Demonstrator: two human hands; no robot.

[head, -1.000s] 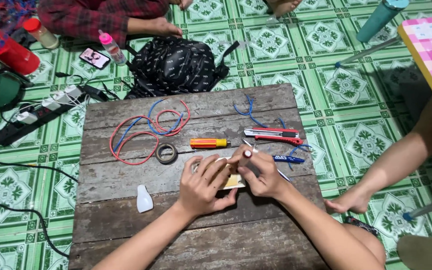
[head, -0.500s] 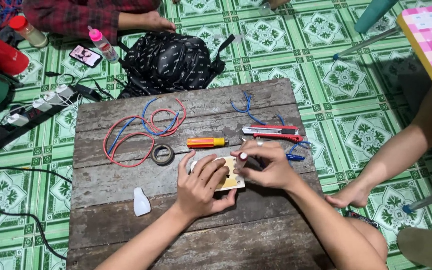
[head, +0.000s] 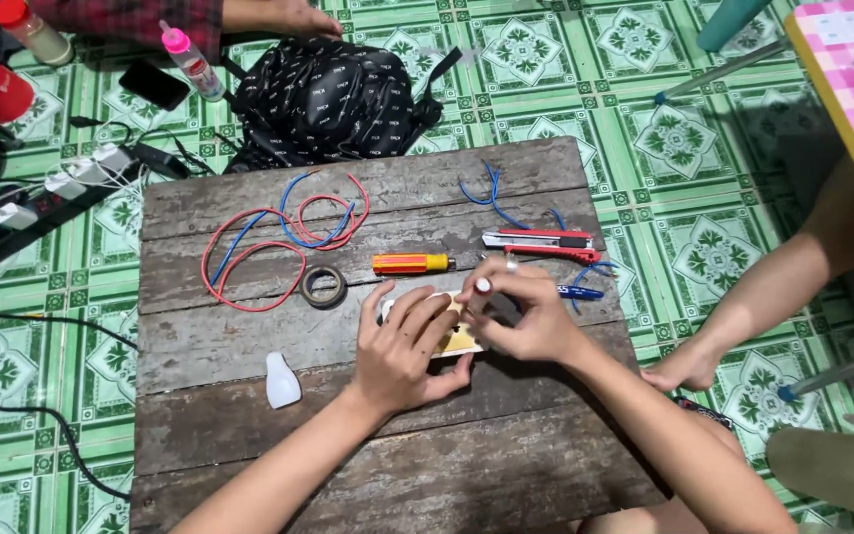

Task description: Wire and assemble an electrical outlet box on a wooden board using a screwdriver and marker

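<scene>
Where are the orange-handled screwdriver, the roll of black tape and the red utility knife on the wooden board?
orange-handled screwdriver (head: pixel 409 263): head view, middle of its handle.
roll of black tape (head: pixel 323 288): head view, on its ring.
red utility knife (head: pixel 538 241): head view, middle of its body.

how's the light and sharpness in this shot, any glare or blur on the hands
Head view: soft, even light, no glare; wooden board grain and the red and blue wires are sharp. Left hand and right hand look slightly soft, and they cover most of the small pale piece they grip. Faint shadow falls right of the board; tile lines bend a little at the edges.
</scene>
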